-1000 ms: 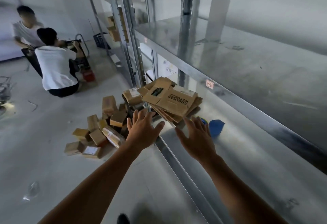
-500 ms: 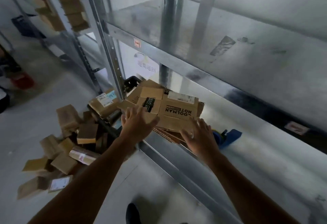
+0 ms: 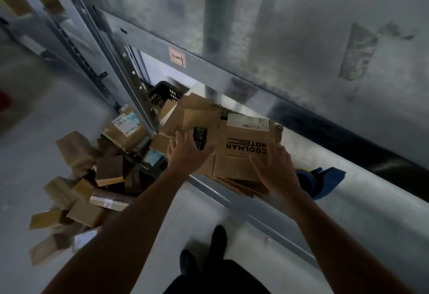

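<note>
Stack of flat cardboard boxes (image 3: 243, 136) lay in the middle of the frame, on the front edge of the low metal shelf (image 3: 371, 212). The top box had black print, "COOLMAN NOTE", upside down to the camera, & a white label near its far edge.

L hand (image 3: 185, 152) rested on the left part of the stack, fingers wide & mostly straight, not curled round anything. R hand (image 3: 274, 168) rested on the right part, just below the print, fingers fairly straight & a bit apart, lying flat on the card. Both arms came up from the bottom of the frame.

A blue thing (image 3: 325, 177), too blurry to name, sat on the same shelf just right of the R hand. A black plastic crate (image 3: 162, 94) stood behind the stack, to its upper left. A pile of small brown boxes (image 3: 81, 177) lay on the floor at the left, some w/ white labels. The upper shelf (image 3: 301, 38) filled the top right, w/ a small red sticker (image 3: 177, 57) on its front edge. A gray post (image 3: 120, 80) ran from upper left down to the stack. Dark shoes (image 3: 218, 235) showed at bottom center.
</note>
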Demonstrator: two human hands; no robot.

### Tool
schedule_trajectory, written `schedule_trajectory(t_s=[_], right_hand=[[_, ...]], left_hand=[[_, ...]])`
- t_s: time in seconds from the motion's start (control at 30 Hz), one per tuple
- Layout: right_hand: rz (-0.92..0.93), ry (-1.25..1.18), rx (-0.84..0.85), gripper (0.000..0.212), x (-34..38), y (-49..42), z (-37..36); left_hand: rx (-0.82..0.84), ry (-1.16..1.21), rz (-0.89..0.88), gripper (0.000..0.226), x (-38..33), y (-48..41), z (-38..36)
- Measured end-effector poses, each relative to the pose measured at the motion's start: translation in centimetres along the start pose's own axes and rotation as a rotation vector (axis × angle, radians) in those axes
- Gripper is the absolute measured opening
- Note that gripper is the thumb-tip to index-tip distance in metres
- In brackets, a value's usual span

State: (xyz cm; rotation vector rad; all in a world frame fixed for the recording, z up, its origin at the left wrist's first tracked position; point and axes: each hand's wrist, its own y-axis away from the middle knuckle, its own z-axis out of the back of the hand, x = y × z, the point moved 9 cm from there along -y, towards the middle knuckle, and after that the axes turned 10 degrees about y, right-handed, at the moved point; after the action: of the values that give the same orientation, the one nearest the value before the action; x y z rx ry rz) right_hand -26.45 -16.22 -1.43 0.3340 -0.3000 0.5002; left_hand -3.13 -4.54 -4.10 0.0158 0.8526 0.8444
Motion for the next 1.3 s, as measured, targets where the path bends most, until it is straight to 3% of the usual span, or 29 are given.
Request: schedule_trajectory(t_s=[0.27, 0.47, 0.6, 0.77, 0.87, 1.13, 1.3], right_hand=[[-0.049, -0.042, -0.055, 0.075, 0.2, 0.6, -0.3], [-0.132, -0.264, -0.239, 0.073, 1.5, 3.5, 1.7], [-0.196, -0.371, -0.408, 0.062, 2.1, 6.1, 2.8], [-0.320, -0.630, -0.501, 0.095, 2.6, 10.3, 1.4], [-0.353, -0.709, -0.549, 0.102, 2.9, 13.3, 1.1], [-0.381, -0.923, -0.594, 0.073, 0.2, 21.8, 1.1], [-0.357, -1.053, -0.628, 0.062, -2.9, 26.9, 0.7]], left_hand=[[0.009, 0.093, -0.006, 0.102, 0.2, 0.3, -1.0], [0.019, 0.400, -0.059, 0.107, -0.7, 1.9, 0.1], [0.191, 0.630, -0.144, 0.105, -1.0, 3.1, 0.9], [0.502, 0.951, -0.326, 0.080, -2.8, 5.9, 2.3], [0.631, 0.951, -0.447, 0.083, -3.7, 8.9, 3.3], [0.822, 0.845, -0.523, 0.089, -5.3, 15.7, 1.4], [0.834, 0.826, -0.535, 0.066, -7.3, 19.9, -1.9]])
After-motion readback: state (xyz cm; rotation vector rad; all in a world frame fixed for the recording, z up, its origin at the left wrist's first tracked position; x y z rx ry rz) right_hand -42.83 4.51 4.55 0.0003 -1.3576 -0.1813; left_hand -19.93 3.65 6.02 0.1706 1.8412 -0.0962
